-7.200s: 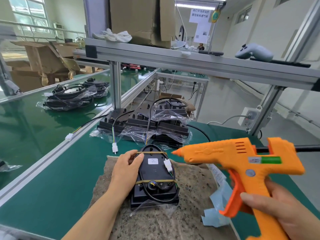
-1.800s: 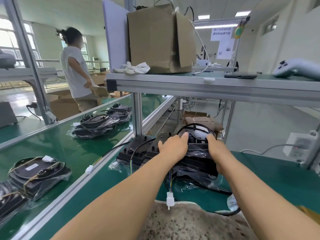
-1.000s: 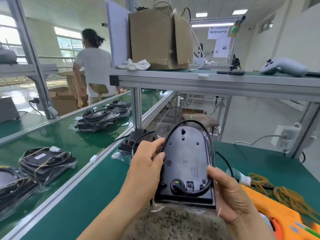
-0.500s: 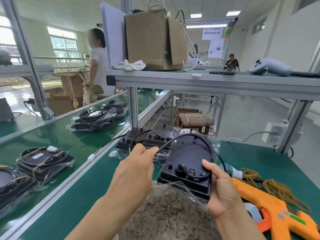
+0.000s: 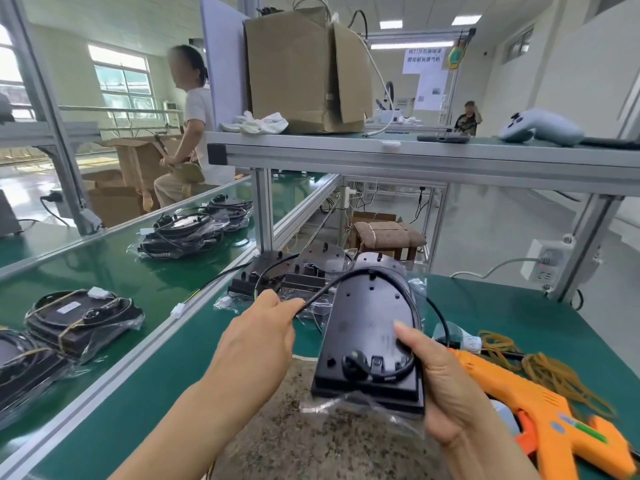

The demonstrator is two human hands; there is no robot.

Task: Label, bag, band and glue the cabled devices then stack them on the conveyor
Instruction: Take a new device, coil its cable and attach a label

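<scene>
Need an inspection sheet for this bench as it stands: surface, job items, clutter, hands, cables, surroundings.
Surface: green bench mat with a speckled pad at the near edge.
Job's things: black device held over the pad, clear bag at its near end; device pile behind; banded bagged devices on the conveyor.
Clutter: orange glue gun and loose rubber bands lying at right.
Grippers: left hand pinches the cable; right hand grips the device, thumb on top.
Cables: the cable loops round the device's edge to the left hand.
Surroundings: cardboard box, white cloth and grey controller on the upper shelf; a person beside the conveyor.
</scene>
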